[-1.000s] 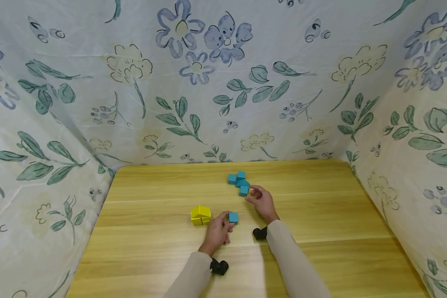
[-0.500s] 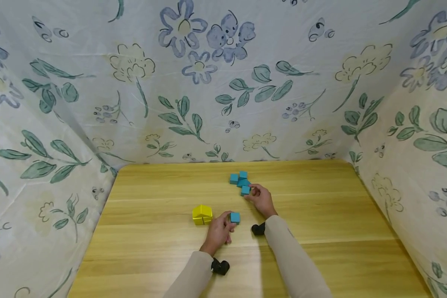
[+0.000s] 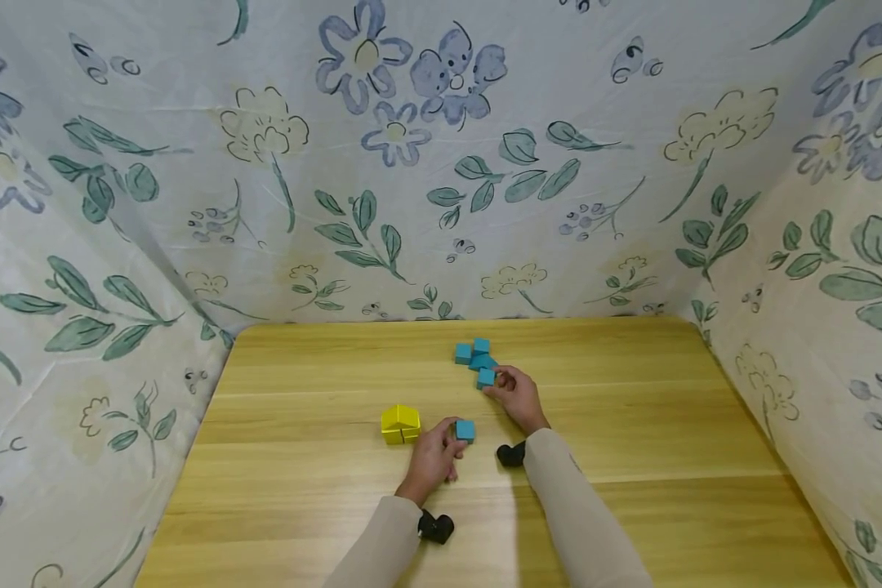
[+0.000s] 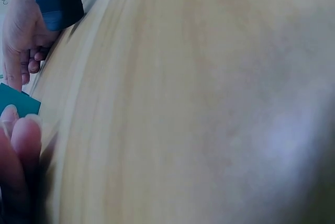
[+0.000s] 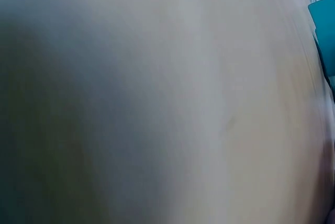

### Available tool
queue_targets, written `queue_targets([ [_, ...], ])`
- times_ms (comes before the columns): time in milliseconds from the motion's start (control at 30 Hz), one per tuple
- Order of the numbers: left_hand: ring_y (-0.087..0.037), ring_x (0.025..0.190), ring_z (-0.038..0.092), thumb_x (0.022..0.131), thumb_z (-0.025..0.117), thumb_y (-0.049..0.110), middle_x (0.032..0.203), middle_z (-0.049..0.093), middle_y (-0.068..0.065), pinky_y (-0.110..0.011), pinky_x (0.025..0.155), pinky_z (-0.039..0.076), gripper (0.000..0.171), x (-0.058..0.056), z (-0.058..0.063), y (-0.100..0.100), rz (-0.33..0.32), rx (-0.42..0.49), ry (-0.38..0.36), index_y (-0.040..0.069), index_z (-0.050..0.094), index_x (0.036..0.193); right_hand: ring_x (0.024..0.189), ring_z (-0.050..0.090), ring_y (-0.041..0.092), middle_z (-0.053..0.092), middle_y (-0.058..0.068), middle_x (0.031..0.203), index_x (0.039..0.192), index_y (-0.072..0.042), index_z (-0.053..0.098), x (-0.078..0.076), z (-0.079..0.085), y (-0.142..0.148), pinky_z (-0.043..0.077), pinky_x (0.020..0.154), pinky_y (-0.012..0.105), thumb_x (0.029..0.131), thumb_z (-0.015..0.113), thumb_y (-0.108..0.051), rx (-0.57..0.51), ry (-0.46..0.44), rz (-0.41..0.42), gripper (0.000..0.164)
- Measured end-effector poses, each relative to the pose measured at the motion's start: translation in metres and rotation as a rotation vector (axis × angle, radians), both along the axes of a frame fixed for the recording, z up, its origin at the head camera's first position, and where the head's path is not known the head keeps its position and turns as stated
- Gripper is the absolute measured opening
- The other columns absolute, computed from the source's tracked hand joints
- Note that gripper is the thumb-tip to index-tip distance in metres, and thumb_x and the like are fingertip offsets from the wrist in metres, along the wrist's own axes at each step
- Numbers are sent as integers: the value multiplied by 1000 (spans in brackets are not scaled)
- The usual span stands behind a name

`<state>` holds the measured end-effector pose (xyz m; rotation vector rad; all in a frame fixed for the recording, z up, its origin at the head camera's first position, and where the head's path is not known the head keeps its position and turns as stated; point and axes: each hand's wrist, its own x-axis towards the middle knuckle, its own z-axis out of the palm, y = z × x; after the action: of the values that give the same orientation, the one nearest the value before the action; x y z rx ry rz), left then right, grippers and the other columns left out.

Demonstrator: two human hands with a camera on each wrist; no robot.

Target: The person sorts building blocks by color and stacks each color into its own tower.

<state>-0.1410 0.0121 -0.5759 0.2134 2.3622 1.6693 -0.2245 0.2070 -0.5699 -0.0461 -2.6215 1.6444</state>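
Observation:
In the head view, my left hand (image 3: 432,459) holds a small blue block (image 3: 465,431) between thumb and fingers, just above or on the table. Its fingertips (image 4: 27,132) meet the block's near edge in the left wrist view. Farther back, my right hand (image 3: 518,398) pinches another blue block (image 3: 486,378) at its right side. Behind that one lie a blue triangular block (image 3: 481,361) and two blue cubes (image 3: 463,353). A stack of yellow blocks (image 3: 400,425) with a peaked top stands left of my left hand.
The wooden table (image 3: 301,490) ends at a floral cloth (image 3: 382,204) at the back and along both sides. A black wrist device (image 3: 437,527) sticks out from the left sleeve, another (image 3: 510,455) from the right.
My right hand has shifted slightly left, its fingers now closer around the front blue block. The left hand and its block stay in place; the head view has shifted a little.

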Motion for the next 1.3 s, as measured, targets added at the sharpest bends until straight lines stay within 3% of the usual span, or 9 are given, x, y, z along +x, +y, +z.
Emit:
queue_targets([
  [233,-10,40,51,95,59,8,72,57,-2,-27,39,47,39,1,-1,0,-4,1,17,3,52,133,75,50,18,60,11,93,113,-1,65,7,-3,5,44,69,27,82,77,-10,-21,-4,40,35],
  [533,-10,41,51,95,59,7,72,56,-1,-28,39,47,39,1,-2,0,-4,13,15,3,51,133,76,52,16,61,7,90,109,-2,67,38,3,9,44,67,25,80,78,-7,-22,-63,138,32],
  [800,-11,40,51,95,60,7,71,56,-1,-30,38,47,38,1,-2,0,-4,19,43,3,52,132,76,53,17,62,8,88,107,1,67,62,6,9,44,64,24,78,78,-2,0,-49,218,31],
  [1067,-11,39,51,96,59,7,72,56,-3,-30,38,47,38,1,0,0,-4,27,25,4,52,132,78,54,18,64,8,89,106,0,69,68,3,6,45,66,25,78,79,-4,-14,-24,228,30],
  [1300,-12,39,51,96,58,7,72,56,-4,-30,38,47,36,1,1,0,-2,28,19,5,53,131,80,56,20,66,6,89,104,-1,70,71,2,1,43,69,24,75,81,-4,-13,-32,180,31],
])
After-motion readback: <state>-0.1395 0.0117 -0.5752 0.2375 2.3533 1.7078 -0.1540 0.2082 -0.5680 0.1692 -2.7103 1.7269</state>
